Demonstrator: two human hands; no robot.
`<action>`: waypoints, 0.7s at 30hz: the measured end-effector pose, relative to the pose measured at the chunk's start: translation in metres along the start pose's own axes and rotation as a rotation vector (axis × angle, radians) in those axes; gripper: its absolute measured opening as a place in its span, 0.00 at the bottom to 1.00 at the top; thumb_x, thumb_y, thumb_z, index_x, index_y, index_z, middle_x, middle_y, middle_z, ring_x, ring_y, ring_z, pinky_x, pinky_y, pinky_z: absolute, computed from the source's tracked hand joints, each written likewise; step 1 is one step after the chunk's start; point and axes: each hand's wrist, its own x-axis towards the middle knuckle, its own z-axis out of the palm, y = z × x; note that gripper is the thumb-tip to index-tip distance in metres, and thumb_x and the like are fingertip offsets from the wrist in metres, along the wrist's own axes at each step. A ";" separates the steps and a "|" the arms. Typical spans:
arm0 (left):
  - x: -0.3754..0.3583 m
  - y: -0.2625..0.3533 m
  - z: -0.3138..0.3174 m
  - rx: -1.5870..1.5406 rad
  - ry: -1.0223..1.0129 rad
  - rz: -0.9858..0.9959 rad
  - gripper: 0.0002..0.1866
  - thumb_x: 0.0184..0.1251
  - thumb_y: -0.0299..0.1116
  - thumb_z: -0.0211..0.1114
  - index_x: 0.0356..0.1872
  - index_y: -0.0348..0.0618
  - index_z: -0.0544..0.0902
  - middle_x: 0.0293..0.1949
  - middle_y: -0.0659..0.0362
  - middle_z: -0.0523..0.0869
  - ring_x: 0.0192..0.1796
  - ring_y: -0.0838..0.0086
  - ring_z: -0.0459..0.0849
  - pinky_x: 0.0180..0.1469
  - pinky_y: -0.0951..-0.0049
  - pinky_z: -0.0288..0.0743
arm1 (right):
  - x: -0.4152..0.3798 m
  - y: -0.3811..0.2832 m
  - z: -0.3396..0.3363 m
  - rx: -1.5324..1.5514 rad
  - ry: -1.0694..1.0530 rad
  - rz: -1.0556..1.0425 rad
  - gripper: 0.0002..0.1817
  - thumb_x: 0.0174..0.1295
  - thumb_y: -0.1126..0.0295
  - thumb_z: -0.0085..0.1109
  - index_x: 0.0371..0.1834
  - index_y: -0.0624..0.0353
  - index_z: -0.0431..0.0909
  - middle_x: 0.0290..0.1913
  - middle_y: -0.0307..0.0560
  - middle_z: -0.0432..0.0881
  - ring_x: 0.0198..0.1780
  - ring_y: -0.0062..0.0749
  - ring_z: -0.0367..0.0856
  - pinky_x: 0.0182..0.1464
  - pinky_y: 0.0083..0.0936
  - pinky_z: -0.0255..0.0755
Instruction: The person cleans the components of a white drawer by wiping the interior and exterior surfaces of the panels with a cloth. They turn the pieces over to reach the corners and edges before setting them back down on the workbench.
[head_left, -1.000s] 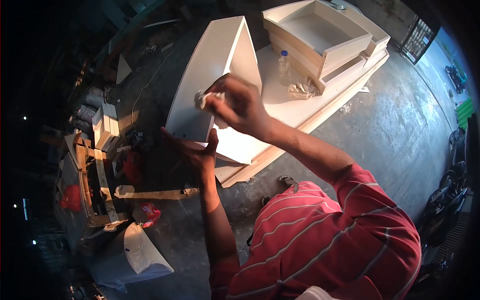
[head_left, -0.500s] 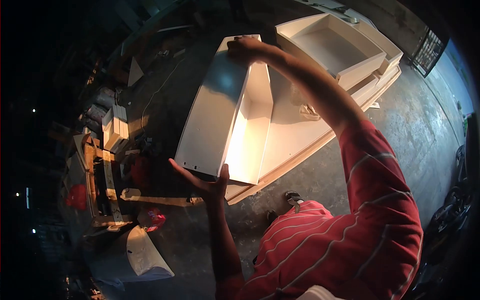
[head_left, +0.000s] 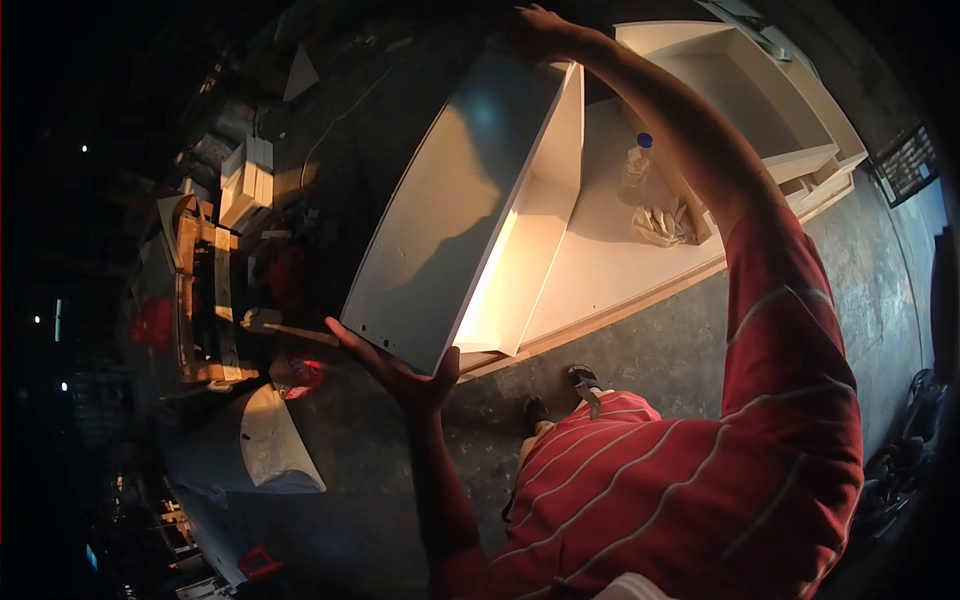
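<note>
A long white drawer-like box (head_left: 450, 215) stands tilted on its side on a wide white panel (head_left: 600, 270) laid on the floor. My left hand (head_left: 400, 372) cups the box's near lower corner from below, fingers spread. My right hand (head_left: 535, 32) reaches over and grips the box's far top end. Whether a cloth is still in that hand cannot be seen.
A plastic bottle (head_left: 635, 170) and a crumpled rag (head_left: 662, 222) sit on the panel. Stacked white drawers (head_left: 760, 110) lie beyond them. Wooden frames and clutter (head_left: 205, 300) fill the dark left side. My sandalled feet (head_left: 580, 385) stand on the concrete floor.
My right hand left the box's near side, travelled up to its far end and took hold there. The box now leans over more. My left hand stayed under the near corner.
</note>
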 end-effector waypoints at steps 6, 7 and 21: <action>0.006 0.009 -0.001 -0.035 0.010 0.044 0.62 0.45 0.40 0.67 0.76 0.33 0.34 0.73 0.38 0.51 0.73 0.52 0.59 0.74 0.55 0.50 | -0.044 -0.093 -0.010 0.434 0.187 -0.206 0.13 0.60 0.65 0.59 0.45 0.55 0.84 0.47 0.52 0.82 0.50 0.49 0.81 0.53 0.37 0.76; 0.004 0.014 0.001 -0.031 0.009 0.041 0.62 0.45 0.40 0.67 0.76 0.33 0.34 0.73 0.38 0.51 0.73 0.52 0.59 0.74 0.55 0.50 | -0.059 -0.118 -0.014 0.475 0.347 -0.332 0.13 0.57 0.61 0.58 0.42 0.51 0.85 0.39 0.51 0.86 0.40 0.52 0.84 0.46 0.40 0.78; 0.005 0.005 0.017 -0.497 -0.043 -0.067 0.73 0.44 0.48 0.79 0.75 0.32 0.28 0.71 0.34 0.51 0.71 0.49 0.60 0.72 0.52 0.53 | -0.123 -0.194 -0.041 0.033 0.322 -0.222 0.03 0.55 0.69 0.61 0.29 0.53 0.83 0.29 0.42 0.81 0.34 0.42 0.82 0.43 0.34 0.75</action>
